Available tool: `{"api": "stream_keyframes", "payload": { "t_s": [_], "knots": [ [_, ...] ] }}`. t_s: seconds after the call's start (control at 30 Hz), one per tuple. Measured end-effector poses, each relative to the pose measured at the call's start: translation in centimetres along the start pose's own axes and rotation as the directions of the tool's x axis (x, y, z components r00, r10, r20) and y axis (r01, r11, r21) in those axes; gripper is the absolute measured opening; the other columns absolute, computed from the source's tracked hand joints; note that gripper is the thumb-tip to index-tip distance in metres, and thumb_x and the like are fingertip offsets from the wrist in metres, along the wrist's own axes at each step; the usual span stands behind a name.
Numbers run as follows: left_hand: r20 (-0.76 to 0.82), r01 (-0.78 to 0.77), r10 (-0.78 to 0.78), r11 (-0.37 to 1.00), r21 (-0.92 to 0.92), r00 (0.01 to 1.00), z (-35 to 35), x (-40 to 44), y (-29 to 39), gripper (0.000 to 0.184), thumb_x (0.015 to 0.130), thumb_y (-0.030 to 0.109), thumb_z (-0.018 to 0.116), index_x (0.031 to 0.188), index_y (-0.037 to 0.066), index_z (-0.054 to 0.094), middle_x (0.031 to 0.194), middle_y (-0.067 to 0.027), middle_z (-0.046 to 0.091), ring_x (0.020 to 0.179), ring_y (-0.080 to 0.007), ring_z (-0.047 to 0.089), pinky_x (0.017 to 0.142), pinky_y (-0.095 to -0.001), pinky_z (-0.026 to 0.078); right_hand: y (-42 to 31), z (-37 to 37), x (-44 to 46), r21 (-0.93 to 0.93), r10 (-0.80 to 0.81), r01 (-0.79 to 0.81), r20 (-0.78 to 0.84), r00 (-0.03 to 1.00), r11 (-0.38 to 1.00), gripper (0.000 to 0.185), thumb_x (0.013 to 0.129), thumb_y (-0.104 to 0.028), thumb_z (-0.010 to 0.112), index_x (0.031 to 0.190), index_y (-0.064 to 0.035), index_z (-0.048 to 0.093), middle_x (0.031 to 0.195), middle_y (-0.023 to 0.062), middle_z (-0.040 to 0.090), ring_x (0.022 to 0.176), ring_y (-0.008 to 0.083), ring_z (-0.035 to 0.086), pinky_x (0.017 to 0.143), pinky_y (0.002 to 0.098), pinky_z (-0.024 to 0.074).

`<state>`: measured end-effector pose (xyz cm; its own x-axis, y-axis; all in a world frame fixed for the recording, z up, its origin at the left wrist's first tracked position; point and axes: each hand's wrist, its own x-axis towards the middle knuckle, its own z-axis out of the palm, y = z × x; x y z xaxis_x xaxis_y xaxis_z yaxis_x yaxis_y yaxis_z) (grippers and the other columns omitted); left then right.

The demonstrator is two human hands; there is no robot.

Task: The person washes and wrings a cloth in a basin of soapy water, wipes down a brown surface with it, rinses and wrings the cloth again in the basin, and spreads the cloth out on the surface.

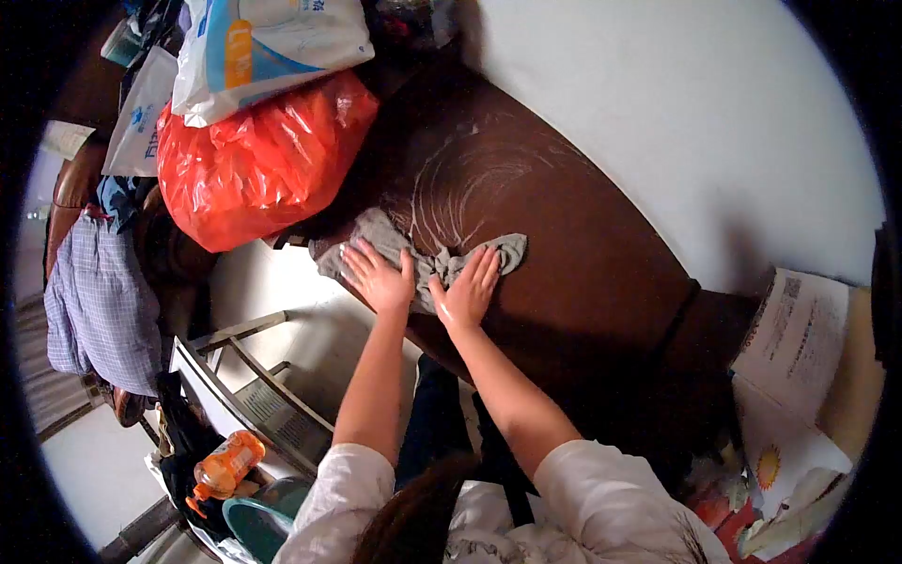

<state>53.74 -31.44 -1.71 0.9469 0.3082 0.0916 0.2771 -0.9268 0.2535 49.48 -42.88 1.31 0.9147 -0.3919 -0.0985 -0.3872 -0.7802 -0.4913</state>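
A damp-looking grey cloth (pixel 383 228) lies bunched across the near edge of a dark brown wooden surface (pixel 573 254). Both palms press down on it. My left hand (pixel 380 278) rests on its left part, fingers stretched out flat. On the right part lies my right hand (pixel 465 293), its fingers also extended and the thumb toward the left hand. Neither hand is wrapped round the cloth. Whitish curved wet streaks (pixel 446 183) mark the wood just beyond the cloth.
A red plastic bag (pixel 263 160) and a white-and-blue package (pixel 282 52) sit at the surface's far left. A white wall (pixel 676 103) borders the far side. A cardboard box (pixel 794 348) stands right. An orange bottle (pixel 228 463) and a green basin (pixel 258 522) are lower left.
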Motion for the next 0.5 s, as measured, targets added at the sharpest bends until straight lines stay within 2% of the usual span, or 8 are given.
{"api": "stream_keyframes", "payload": {
  "t_s": [0.03, 0.17, 0.3, 0.37, 0.5],
  "knots": [
    [0.020, -0.026, 0.025, 0.999, 0.041, 0.999, -0.3, 1.2, 0.5, 0.083, 0.076, 0.050, 0.047, 0.135, 0.000, 0.017, 0.139, -0.0258, 0.015, 0.131, -0.0352, 0.013, 0.102, -0.0542, 0.010, -0.3, 0.4, 0.2, 0.002, 0.019, -0.019, -0.010, 1.000, 1.000, 0.092, 0.071, -0.042, 0.059, 0.131, 0.0113, 0.013, 0.138, 0.0262, 0.011, 0.130, 0.0367, 0.006, 0.105, 0.0460, 0.0108],
    [0.044, -0.090, 0.087, 0.992, 0.093, 0.995, -0.9, 3.0, 1.8, 0.081, 0.076, 0.050, 0.046, 0.135, 0.000, 0.019, 0.140, -0.0237, 0.015, 0.131, -0.0341, 0.013, 0.103, -0.0522, 0.010, -1.3, 0.9, 1.4, 0.038, 0.082, -0.081, -0.026, 0.996, 0.996, 0.091, 0.072, -0.041, 0.058, 0.131, 0.0112, 0.012, 0.138, 0.0268, 0.011, 0.130, 0.0375, 0.007, 0.104, 0.0473, 0.0122],
    [0.000, -0.133, 0.135, 0.982, 0.134, 0.991, 0.5, 2.2, 0.8, 0.075, 0.081, 0.047, 0.041, 0.134, -0.001, 0.020, 0.139, -0.0240, 0.016, 0.131, -0.0331, 0.015, 0.103, -0.0516, 0.007, -0.8, 0.8, 1.3, 0.002, 0.042, -0.042, -0.032, 0.999, 0.999, 0.091, 0.071, -0.043, 0.060, 0.131, 0.0106, 0.016, 0.140, 0.0247, 0.012, 0.130, 0.0362, 0.008, 0.105, 0.0448, 0.0132],
    [0.062, -0.101, 0.093, 0.985, 0.141, 0.994, -0.5, -0.2, 1.0, 0.073, 0.081, 0.041, 0.041, 0.132, -0.006, 0.020, 0.137, -0.0260, 0.021, 0.130, -0.0339, 0.016, 0.105, -0.0474, 0.010, -0.1, 0.1, 0.7, 0.000, 0.000, 0.000, 0.042, 0.999, 1.000, 0.087, 0.073, -0.041, 0.058, 0.130, 0.0108, 0.018, 0.139, 0.0246, 0.012, 0.131, 0.0360, 0.007, 0.105, 0.0433, 0.0125],
    [0.068, 0.008, -0.010, 1.000, 0.028, 0.998, -1.5, -4.0, -0.1, 0.079, 0.077, 0.042, 0.046, 0.133, -0.005, 0.018, 0.137, -0.0266, 0.019, 0.130, -0.0352, 0.016, 0.104, -0.0464, 0.013, 2.1, -0.3, -2.1, -0.058, -0.135, 0.139, 0.075, 0.988, 0.989, 0.087, 0.073, -0.042, 0.056, 0.131, 0.0104, 0.017, 0.140, 0.0249, 0.012, 0.131, 0.0360, 0.006, 0.104, 0.0440, 0.0150]
  ]
}}
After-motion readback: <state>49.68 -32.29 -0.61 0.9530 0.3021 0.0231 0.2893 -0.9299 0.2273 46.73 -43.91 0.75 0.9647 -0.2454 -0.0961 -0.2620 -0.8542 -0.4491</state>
